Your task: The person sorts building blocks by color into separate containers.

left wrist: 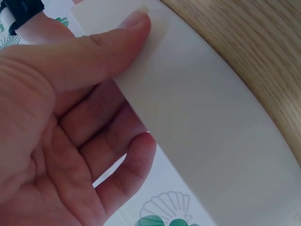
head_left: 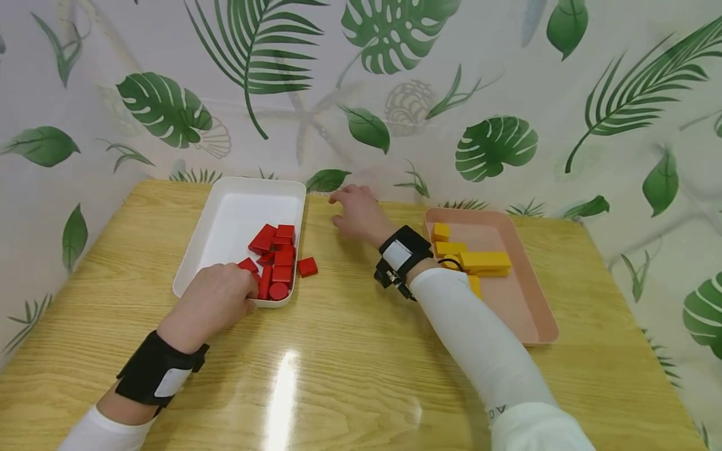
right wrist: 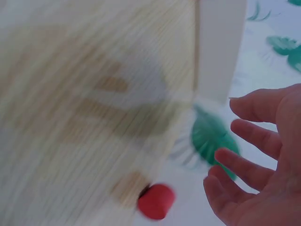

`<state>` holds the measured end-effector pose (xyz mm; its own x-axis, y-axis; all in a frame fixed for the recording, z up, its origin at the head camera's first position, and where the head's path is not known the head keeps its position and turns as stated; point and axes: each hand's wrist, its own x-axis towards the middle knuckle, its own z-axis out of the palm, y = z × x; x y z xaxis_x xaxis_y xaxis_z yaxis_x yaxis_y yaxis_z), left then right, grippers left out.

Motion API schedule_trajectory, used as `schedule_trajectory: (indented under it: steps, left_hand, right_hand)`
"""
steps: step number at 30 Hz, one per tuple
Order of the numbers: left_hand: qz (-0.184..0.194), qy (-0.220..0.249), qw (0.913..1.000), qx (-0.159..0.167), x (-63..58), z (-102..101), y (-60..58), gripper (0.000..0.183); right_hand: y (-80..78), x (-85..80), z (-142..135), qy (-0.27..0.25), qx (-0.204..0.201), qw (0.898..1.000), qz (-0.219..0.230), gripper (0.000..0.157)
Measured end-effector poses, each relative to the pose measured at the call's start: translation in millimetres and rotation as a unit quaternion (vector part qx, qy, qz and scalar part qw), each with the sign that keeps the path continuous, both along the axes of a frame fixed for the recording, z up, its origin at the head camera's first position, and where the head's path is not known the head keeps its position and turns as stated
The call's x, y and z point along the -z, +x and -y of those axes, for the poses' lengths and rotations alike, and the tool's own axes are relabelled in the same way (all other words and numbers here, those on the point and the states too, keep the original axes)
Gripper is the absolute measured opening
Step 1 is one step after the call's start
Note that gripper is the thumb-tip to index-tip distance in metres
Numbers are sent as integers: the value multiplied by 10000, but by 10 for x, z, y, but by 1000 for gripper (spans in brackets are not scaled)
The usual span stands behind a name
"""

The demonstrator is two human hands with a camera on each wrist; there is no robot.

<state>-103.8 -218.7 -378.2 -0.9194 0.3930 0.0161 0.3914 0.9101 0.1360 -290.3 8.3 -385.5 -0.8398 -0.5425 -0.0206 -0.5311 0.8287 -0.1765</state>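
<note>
My left hand (head_left: 217, 300) grips the near wall of the white tray (head_left: 205, 232); in the left wrist view the thumb lies on the outer face and the fingers curl over the rim. Red blocks (head_left: 283, 274) are heaped in the tray's near right part. A small square red block (head_left: 307, 267) lies on the table just right of the tray. Over the far part of the table, right of the tray, my right hand (head_left: 361, 215) hovers with loosely bent fingers and holds nothing. The right wrist view has a blurred rounded red piece (right wrist: 156, 201) beyond the fingertips.
A pink tray (head_left: 524, 313) with several yellow blocks (head_left: 485, 262) stands on the right, partly hidden by my right forearm. The wooden table (head_left: 350, 376) ends at a leaf-patterned backdrop (head_left: 350, 75). Black bands with cameras are strapped to both wrists.
</note>
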Motion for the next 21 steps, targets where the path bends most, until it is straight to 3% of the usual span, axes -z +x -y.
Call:
schedule_trajectory:
  steps: [5, 12, 21]
  left_hand:
    - [249, -51, 9997, -59, 10, -25, -2, 18]
    - [119, -103, 9999, -27, 11, -15, -5, 22]
    - [102, -108, 9999, -86, 16, 0, -18, 21]
  right_hand:
    - [-161, 104, -197, 161, 517, 9985, -69, 41]
    - [-238, 226, -364, 205, 646, 9973, -267, 42]
    - [-249, 225, -326, 50, 476, 9983, -344, 17]
